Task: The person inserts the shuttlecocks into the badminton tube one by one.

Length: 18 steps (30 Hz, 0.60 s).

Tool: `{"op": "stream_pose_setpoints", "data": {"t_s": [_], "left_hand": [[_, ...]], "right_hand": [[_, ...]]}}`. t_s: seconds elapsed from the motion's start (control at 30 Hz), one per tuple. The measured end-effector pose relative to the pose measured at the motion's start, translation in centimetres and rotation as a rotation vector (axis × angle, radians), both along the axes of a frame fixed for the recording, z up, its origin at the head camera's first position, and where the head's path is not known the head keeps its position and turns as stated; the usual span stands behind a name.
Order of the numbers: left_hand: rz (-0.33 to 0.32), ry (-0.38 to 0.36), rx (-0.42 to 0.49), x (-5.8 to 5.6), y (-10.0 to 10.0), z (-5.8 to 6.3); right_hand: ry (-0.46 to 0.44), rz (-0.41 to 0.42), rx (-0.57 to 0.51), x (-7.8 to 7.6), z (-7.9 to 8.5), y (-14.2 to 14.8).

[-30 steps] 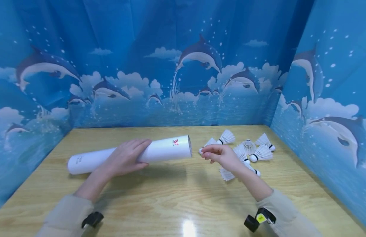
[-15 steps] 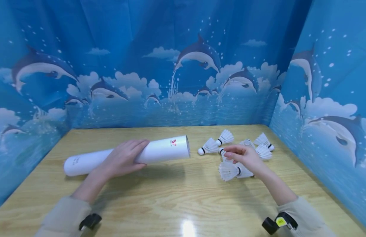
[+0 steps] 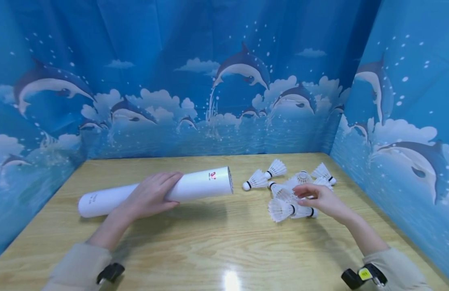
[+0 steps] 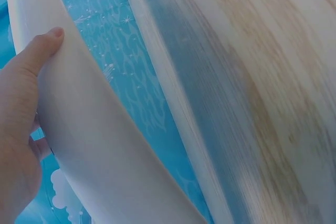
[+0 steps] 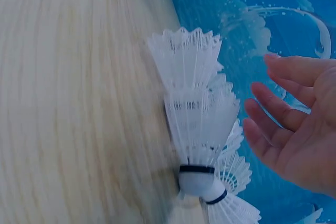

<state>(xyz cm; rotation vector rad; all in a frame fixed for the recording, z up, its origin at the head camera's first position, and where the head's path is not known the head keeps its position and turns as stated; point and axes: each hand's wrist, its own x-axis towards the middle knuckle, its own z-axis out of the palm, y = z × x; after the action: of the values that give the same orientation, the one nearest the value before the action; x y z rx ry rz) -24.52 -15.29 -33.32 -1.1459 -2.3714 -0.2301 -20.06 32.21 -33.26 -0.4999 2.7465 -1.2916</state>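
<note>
My left hand (image 3: 151,196) grips a long white shuttlecock tube (image 3: 202,184), thumb on the near side and fingers over the top. The tube's right end is raised off the table, its mouth facing right; in the left wrist view the thumb lies along the tube (image 4: 89,114). My right hand (image 3: 326,202) hovers over a cluster of white shuttlecocks (image 3: 280,209), partly hiding some. In the right wrist view, that hand (image 5: 302,124) has loosely bent fingers with nothing between them, apart from the nearest shuttlecock (image 5: 202,124).
Two shuttlecocks (image 3: 257,180) lie between the tube's mouth and the cluster. Another shuttlecock (image 3: 323,173) sits at the far right. A blue dolphin-print curtain (image 3: 166,121) borders the wooden table (image 3: 209,250) at the back and sides.
My right hand has moved right, from beside the leftmost shuttlecock to over the cluster, uncovering several shuttlecocks. The left hand and tube have hardly moved.
</note>
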Motion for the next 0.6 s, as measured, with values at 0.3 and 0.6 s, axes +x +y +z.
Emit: {"op": "stream_pose_setpoints", "data": {"t_s": [0.3, 0.6], "left_hand": [[-0.004, -0.012, 0.010, 0.0, 0.1, -0.1], [-0.005, -0.024, 0.017, 0.0, 0.1, -0.2]], "right_hand": [[0.053, 0.060, 0.109, -0.4, -1.4, 1.5], [0.062, 0.045, 0.109, -0.9, -2.4, 1.8]]}}
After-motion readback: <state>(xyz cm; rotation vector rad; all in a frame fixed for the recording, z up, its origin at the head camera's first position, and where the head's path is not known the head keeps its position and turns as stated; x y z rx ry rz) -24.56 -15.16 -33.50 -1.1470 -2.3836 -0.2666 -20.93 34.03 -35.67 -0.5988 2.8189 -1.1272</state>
